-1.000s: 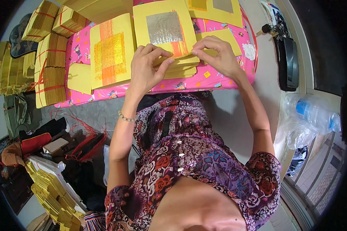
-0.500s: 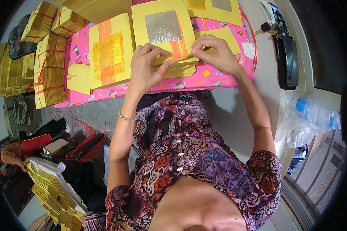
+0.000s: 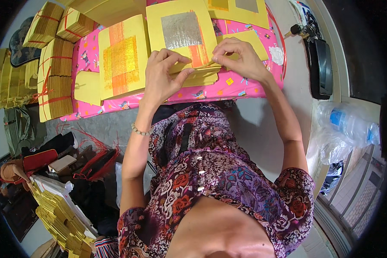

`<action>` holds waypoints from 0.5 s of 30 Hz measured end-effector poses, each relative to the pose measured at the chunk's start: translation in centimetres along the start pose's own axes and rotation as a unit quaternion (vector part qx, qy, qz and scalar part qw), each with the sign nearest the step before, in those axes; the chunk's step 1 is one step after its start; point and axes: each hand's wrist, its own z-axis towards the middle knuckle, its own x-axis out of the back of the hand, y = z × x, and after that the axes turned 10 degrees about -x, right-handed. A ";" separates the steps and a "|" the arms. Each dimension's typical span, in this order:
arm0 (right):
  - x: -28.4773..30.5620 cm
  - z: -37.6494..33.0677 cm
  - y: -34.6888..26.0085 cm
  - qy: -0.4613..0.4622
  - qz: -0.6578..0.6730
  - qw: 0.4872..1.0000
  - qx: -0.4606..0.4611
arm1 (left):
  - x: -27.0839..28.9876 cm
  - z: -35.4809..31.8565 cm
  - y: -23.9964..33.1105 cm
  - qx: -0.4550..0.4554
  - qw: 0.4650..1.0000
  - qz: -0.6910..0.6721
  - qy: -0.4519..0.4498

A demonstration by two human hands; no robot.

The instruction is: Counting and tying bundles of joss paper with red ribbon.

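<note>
A stack of yellow paper sheets lies before me, its top sheet [image 3: 159, 34] bearing a silver foil square [image 3: 181, 30] and an orange stripe. My left hand [image 3: 164, 75] pinches the near edge of that sheet between thumb and fingers. At the sheet's near right corner, my right hand [image 3: 241, 58] closes thumb and forefinger on the paper. That near edge bends up slightly between the hands. Left of it rests another yellow stack [image 3: 142, 38] with a gold foil square [image 3: 121, 60] and an orange stripe.
The table has a pink patterned cover [image 3: 245, 89]. Bundles of yellow paper [image 3: 56, 81] tied with red string stand at its left end. More foiled sheets [image 3: 249, 19] lie at the far right. Clear plastic bottles [image 3: 348, 122] are at the right, and stacked yellow paper [image 3: 60, 219] sits lower left.
Both hands keep their pinch on the sheet's near edge. The right hand's fingers have shifted only very slightly; everything else looks the same.
</note>
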 end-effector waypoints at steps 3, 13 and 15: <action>0.1 0.0 -0.2 0.012 -0.039 0.999 0.016 | 0.2 0.1 0.0 -0.012 1.000 0.009 -0.009; 0.4 0.7 -2.8 0.116 -0.071 0.989 0.057 | 0.2 1.4 0.9 -0.057 0.995 0.082 -0.015; 0.4 1.2 -2.7 0.101 -0.047 0.991 0.080 | -0.2 1.2 0.6 -0.052 0.991 0.123 0.015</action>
